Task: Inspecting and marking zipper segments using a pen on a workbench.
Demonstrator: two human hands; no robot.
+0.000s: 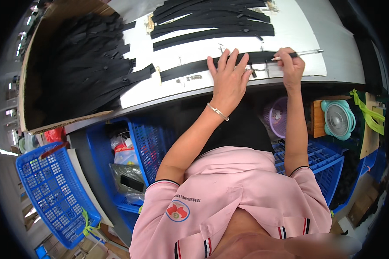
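left hand (229, 75) fingers spread flat on black strip (190, 68); right hand (291, 64) fingers pinch pen (304, 53)

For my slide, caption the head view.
Left hand pins a black strip on the white table; right hand holds a pen.

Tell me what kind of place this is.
Probably a garment or zipper workshop bench. Black zipper strips lie in rows on the white table, more fill a cardboard box, and the left hand pins one strip while the right hand holds a pen.
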